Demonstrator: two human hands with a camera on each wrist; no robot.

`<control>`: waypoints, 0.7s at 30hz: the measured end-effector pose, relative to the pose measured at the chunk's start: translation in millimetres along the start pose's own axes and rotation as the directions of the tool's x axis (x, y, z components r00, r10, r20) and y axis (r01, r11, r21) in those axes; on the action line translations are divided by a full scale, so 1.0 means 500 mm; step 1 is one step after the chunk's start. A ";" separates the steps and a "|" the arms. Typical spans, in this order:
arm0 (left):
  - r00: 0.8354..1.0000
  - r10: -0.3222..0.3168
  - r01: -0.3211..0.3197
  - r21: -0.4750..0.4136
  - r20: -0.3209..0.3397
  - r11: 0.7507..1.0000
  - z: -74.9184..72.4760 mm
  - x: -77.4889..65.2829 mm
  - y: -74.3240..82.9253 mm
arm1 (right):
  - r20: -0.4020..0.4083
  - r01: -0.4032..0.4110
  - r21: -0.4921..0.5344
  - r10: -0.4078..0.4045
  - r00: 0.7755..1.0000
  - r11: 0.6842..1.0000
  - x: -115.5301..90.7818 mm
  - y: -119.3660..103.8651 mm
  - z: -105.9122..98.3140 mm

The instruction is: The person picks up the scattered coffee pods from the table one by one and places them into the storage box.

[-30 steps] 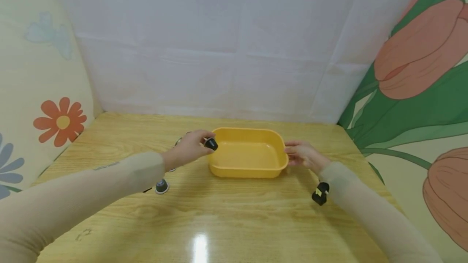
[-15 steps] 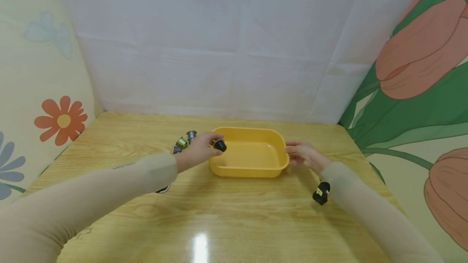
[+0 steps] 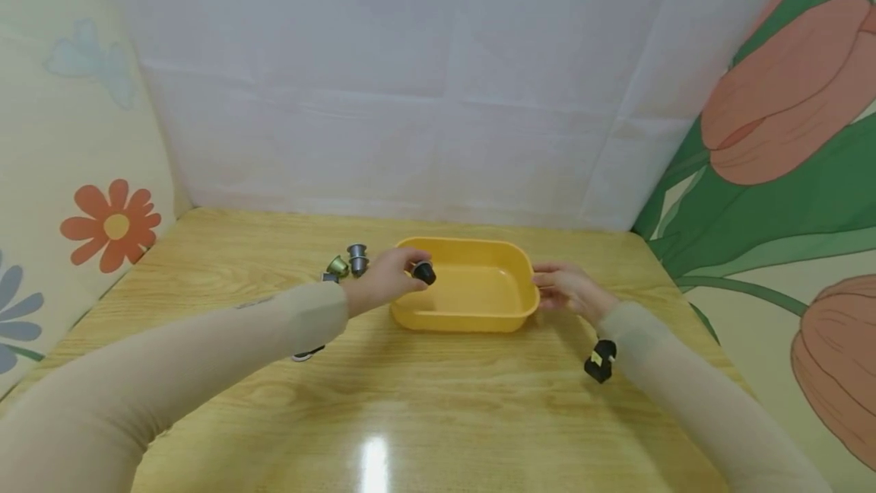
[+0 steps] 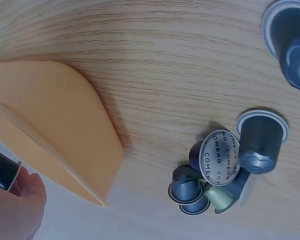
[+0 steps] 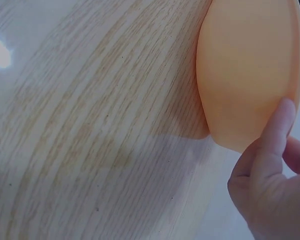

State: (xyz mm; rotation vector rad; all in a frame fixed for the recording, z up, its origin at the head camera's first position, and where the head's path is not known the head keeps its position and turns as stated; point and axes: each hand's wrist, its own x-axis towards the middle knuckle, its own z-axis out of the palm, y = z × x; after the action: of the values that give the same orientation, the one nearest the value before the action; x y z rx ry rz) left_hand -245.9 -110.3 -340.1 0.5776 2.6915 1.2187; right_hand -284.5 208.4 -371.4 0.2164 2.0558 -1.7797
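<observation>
My left hand (image 3: 386, 280) pinches a black coffee capsule (image 3: 424, 273) between thumb and fingers, over the left part of a yellow plastic basin (image 3: 465, 323). The left wrist view shows this hand (image 4: 17, 207) and the dark capsule (image 4: 4, 169) beyond the basin wall (image 4: 70, 115). At the basin's right end, my right hand (image 3: 571, 291) touches the outer wall near the rim with extended fingers. In the right wrist view a fingertip (image 5: 287, 107) lies against the wall. Inside, the basin's visible floor is bare.
Several capsules lie left of the basin: grey ones (image 3: 357, 259), a green one (image 3: 338, 266), and one partly hidden by the left sleeve (image 3: 301, 356). A lettered capsule lid (image 4: 219, 157) faces up among them. A black device (image 3: 600, 361) hangs at the right wrist. A white sheet (image 3: 424, 97) stands behind the table.
My left hand has moved right with the black capsule, from the basin's left rim to over its inside, uncovering the grey and green capsules. My right hand and the basin stay put.
</observation>
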 end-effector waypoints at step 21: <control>0.999 0.037 -0.037 -0.012 -0.001 0.999 0.035 0.027 0.026 | 0.005 0.007 0.020 -0.007 1.000 1.000 0.002 0.002 0.001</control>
State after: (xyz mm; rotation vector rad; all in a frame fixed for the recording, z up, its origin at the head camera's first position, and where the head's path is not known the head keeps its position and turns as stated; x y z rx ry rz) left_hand -249.7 -85.0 -341.6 0.6279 2.6836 1.2430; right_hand -285.0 208.1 -372.7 0.2102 2.0383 -1.8039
